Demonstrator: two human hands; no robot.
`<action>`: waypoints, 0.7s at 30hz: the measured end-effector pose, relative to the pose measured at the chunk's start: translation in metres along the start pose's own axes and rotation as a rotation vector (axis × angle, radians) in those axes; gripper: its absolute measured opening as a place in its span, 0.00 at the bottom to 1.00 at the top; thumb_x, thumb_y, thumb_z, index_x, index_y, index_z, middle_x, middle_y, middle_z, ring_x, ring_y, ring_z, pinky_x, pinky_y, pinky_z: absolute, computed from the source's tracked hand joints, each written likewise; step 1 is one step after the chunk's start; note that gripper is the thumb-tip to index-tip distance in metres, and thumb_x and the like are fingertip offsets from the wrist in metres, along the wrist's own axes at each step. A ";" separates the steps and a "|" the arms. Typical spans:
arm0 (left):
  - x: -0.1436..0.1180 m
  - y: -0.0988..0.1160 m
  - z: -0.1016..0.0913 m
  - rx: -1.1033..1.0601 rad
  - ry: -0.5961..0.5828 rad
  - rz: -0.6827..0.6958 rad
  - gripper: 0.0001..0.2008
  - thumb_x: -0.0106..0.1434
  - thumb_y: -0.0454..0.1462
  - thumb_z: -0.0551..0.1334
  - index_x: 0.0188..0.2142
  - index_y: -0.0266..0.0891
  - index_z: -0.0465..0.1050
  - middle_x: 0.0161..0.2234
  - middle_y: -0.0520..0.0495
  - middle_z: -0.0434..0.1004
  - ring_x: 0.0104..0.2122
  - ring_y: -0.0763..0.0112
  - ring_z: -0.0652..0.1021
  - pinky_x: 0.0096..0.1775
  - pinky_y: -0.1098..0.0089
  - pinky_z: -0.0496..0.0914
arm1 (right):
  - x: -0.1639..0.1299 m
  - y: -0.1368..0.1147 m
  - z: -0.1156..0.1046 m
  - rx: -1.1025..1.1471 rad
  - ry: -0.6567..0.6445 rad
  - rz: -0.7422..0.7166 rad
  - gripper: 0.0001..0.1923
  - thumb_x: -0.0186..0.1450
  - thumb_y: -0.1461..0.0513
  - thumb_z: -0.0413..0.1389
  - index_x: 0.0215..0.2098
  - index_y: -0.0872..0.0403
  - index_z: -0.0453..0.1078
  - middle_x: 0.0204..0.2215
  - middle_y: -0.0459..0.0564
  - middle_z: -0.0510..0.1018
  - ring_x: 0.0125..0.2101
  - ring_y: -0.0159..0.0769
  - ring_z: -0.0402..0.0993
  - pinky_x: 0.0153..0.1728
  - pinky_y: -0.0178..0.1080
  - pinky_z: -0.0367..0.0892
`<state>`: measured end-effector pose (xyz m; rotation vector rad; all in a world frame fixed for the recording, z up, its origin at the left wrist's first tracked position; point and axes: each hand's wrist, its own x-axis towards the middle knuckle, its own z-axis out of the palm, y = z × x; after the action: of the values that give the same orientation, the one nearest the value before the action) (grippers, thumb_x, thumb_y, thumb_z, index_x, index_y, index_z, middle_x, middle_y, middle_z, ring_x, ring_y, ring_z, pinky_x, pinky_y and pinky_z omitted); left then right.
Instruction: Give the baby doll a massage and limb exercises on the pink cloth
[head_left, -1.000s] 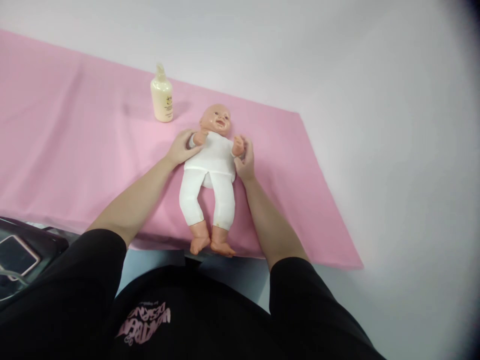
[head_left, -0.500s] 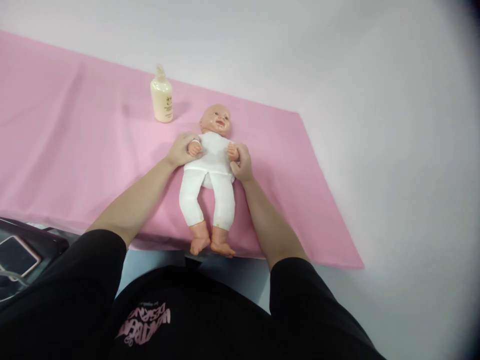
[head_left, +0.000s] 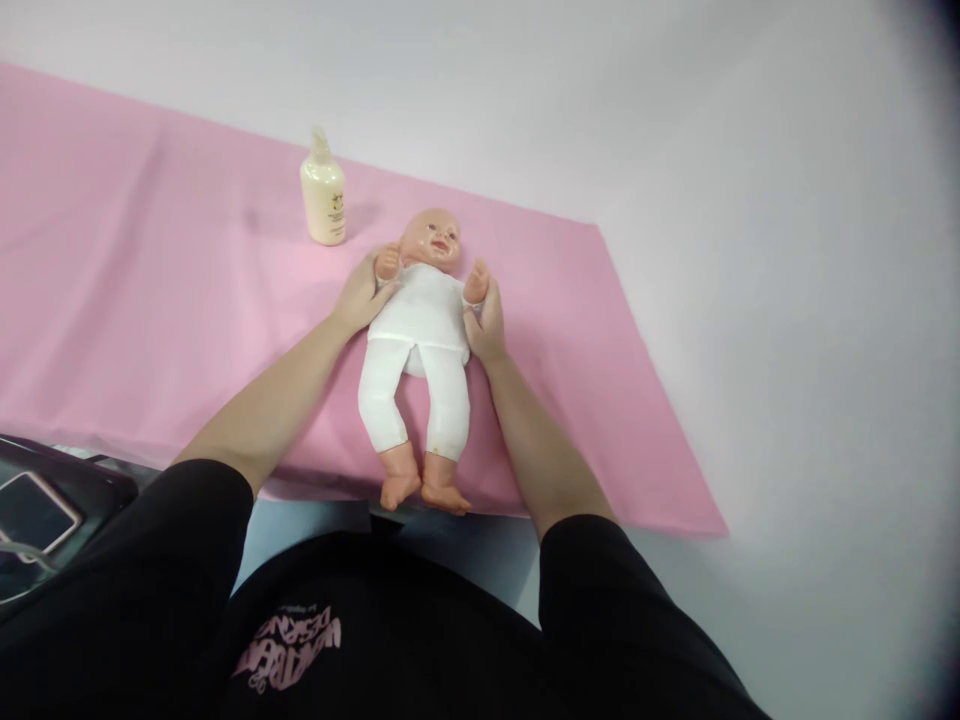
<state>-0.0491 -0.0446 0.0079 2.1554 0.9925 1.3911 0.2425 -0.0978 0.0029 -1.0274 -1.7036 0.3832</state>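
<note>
A baby doll (head_left: pixel 424 312) in a white top and white leggings lies on its back on the pink cloth (head_left: pixel 187 300), its bare feet towards me at the near edge. My left hand (head_left: pixel 361 295) is closed round the doll's arm on the left side, thumb over the white sleeve. On the other side, my right hand (head_left: pixel 487 322) grips the doll's other arm below its small hand. Both doll hands point up towards its head. My fingers behind the arms are partly hidden.
Behind the doll and to the left stands a pump bottle (head_left: pixel 325 205) of pale yellow liquid. At the lower left, a phone (head_left: pixel 36 512) with a cable rests on a dark surface. A white wall (head_left: pixel 675 120) rises behind the cloth-covered table.
Both of my hands have lifted the doll's arms, so its hands moved from beside the chest up towards its shoulders and head. The doll's body and the bottle have stayed put.
</note>
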 end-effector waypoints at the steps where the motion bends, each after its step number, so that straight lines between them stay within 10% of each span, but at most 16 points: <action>1: 0.001 -0.003 0.001 -0.026 0.013 0.005 0.43 0.73 0.65 0.63 0.73 0.38 0.64 0.72 0.27 0.74 0.75 0.41 0.72 0.77 0.46 0.63 | 0.002 0.000 0.000 0.006 0.011 -0.012 0.43 0.74 0.40 0.54 0.80 0.50 0.56 0.80 0.60 0.65 0.83 0.55 0.57 0.85 0.63 0.52; 10: -0.002 -0.058 0.010 -0.006 0.027 -0.116 0.52 0.76 0.64 0.58 0.85 0.40 0.41 0.84 0.27 0.51 0.83 0.38 0.56 0.81 0.39 0.55 | 0.014 -0.004 -0.001 -0.164 0.019 -0.020 0.51 0.77 0.31 0.27 0.88 0.45 0.27 0.88 0.51 0.46 0.87 0.45 0.44 0.87 0.61 0.46; 13: -0.004 -0.073 0.010 0.080 0.040 -0.187 0.47 0.76 0.63 0.58 0.83 0.40 0.51 0.82 0.26 0.56 0.82 0.33 0.59 0.80 0.34 0.55 | 0.017 0.000 -0.003 -0.183 -0.028 0.006 0.46 0.78 0.33 0.24 0.88 0.38 0.32 0.88 0.42 0.46 0.86 0.40 0.44 0.87 0.58 0.49; 21: -0.007 -0.067 0.010 0.223 0.053 -0.305 0.35 0.76 0.54 0.59 0.74 0.40 0.70 0.64 0.28 0.82 0.68 0.30 0.77 0.72 0.27 0.64 | 0.003 0.028 -0.010 -0.204 -0.045 0.224 0.45 0.79 0.37 0.45 0.86 0.46 0.47 0.79 0.58 0.69 0.80 0.54 0.64 0.82 0.66 0.60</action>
<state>-0.0657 -0.0038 -0.0442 2.0140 1.4882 1.2453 0.2634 -0.0822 -0.0105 -1.3753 -1.6980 0.3839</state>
